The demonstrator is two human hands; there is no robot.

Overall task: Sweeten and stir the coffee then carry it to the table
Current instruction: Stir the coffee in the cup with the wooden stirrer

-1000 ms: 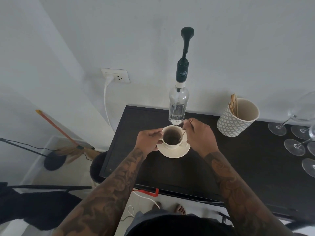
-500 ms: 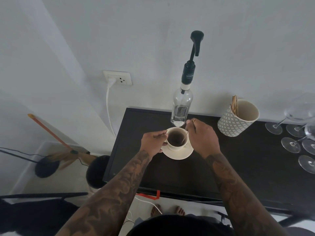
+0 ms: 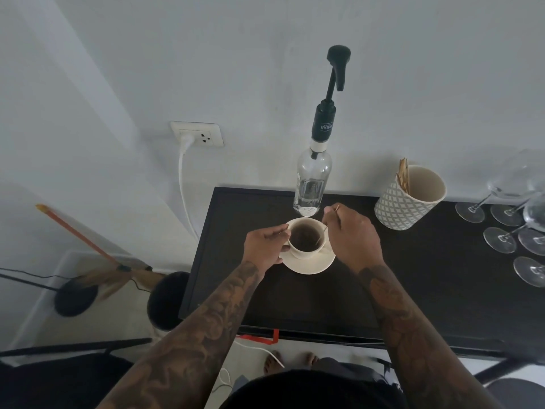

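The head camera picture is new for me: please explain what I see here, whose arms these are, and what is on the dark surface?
There is no machine here. A person wears a camera on the head, so the picture looks forward and down at their own two arms. The left hand steadies a cream cup of dark coffee by its side; the cup stands on a saucer. The right hand holds a thin stirring stick whose lower end dips into the cup. All this stands on a dark counter against the wall. Behind the cup is a clear pump bottle. To the right are a patterned holder with wooden sticks, and several wine glasses.
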